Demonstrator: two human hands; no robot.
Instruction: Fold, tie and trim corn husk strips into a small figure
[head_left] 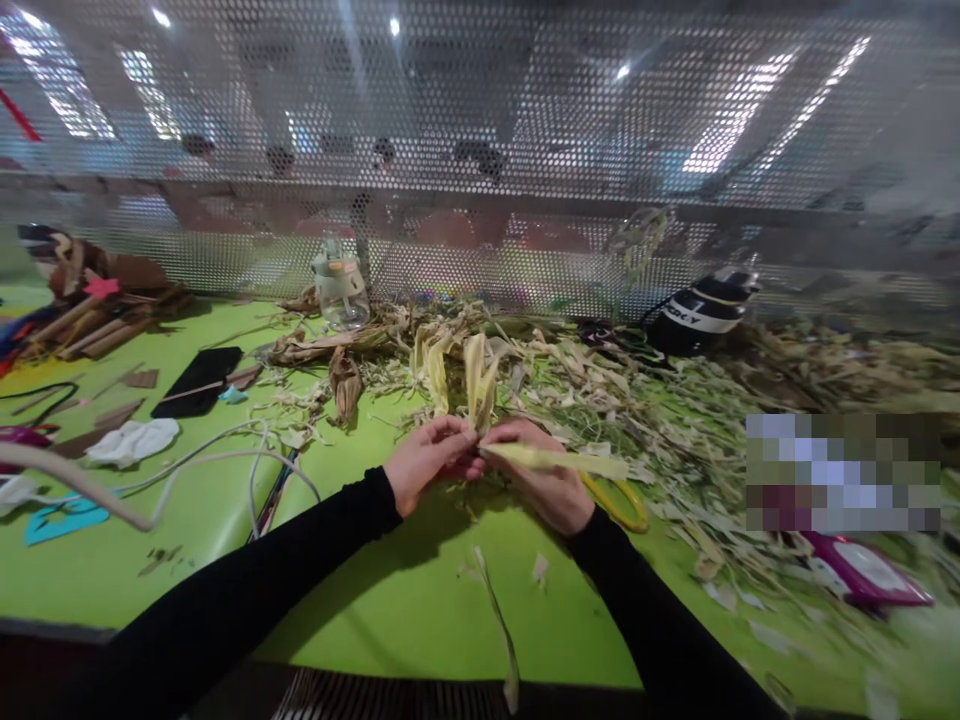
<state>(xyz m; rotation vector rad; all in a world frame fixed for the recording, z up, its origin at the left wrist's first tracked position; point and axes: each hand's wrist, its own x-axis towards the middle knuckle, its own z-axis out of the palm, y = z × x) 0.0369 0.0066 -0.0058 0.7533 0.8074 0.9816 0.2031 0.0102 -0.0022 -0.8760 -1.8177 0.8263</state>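
Note:
Both my hands meet near the middle of the green table. My left hand (433, 460) has its fingers closed on the base of a bundle of pale yellow husk leaves (478, 380), which stands upright above the fingertips. Against it, my right hand (541, 475) is pinched on the same base. A long pale husk strip (555, 460) lies across the back of my right hand and points right. Yellow scissor handles (619, 500) show beside my right wrist. The exact spot between the fingertips is small and partly hidden.
Dried husk scraps (585, 370) spread over the back and right of the green table (390, 610). A clear bottle (341, 285), a black bottle (701, 312) and a perforated metal screen (480, 120) stand behind. A black phone (199, 381), cables and white tissue (133, 441) lie left.

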